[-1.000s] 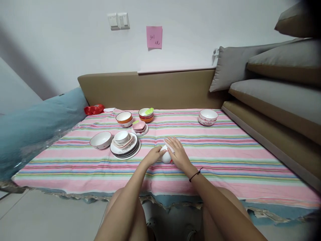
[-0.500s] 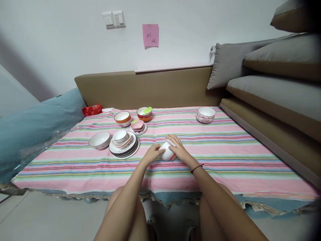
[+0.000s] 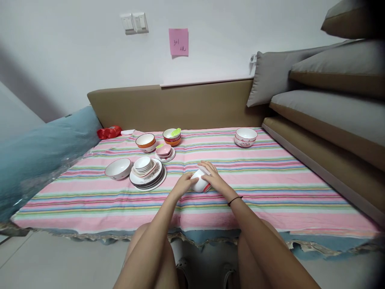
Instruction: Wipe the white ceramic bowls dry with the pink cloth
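Observation:
A small white bowl with a red rim [image 3: 199,182] is tilted on its side just above the striped pink cloth [image 3: 264,188], in the middle of the bed. My left hand [image 3: 183,185] grips its left side and my right hand [image 3: 213,177] wraps its top and right side. Left of my hands stands a stack of plates [image 3: 148,176] topped with small white dishes.
A white bowl [image 3: 118,168] sits left of the plate stack. Behind are an orange bowl [image 3: 145,141], a pink dish on saucers [image 3: 164,151], stacked bowls with a green spoon [image 3: 172,136], and white bowls [image 3: 246,137] at far right. Cushions rise on the right, a blue pillow on the left.
Both hands have tipped the small bowl up off the cloth, from covered under my right palm to held tilted between both hands. The view has shifted slightly.

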Demonstrator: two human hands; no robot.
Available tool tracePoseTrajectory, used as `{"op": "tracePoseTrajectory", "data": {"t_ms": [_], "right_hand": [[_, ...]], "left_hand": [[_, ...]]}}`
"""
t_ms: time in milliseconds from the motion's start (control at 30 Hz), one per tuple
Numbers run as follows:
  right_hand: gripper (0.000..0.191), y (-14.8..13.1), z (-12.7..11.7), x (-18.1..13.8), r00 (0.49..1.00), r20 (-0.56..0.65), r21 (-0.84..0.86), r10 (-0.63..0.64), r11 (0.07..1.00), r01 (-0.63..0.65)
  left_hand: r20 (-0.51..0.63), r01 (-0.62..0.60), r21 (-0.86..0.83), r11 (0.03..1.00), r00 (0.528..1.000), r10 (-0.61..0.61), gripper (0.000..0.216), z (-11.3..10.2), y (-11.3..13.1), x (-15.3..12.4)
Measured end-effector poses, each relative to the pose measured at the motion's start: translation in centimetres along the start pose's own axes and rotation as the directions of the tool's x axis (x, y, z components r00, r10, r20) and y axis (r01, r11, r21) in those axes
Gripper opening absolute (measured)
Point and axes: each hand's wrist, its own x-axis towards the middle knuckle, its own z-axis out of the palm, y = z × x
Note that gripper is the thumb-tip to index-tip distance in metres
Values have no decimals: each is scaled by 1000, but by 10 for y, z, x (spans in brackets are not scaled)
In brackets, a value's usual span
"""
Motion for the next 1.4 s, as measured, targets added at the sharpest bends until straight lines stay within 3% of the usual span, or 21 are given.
{"op": "tracePoseTrajectory", "data": {"t_ms": [200,400,1400], "right_hand": [[53,4,2,1,1000,-16,-6,-18,1000,18],[34,-3,4,0,996,-87,-59,-28,998,23],[34,-7,-5,-2,993,-60,-163,-100,983,89]], "left_hand": [[-15,-4,-3,1000,1000,4,26,1,-2,1],[-13,-6,-16,1000,1000,6,28,1,-4,2],[40,-19,-13,1000,999,20,31,1,-3,3]]}}
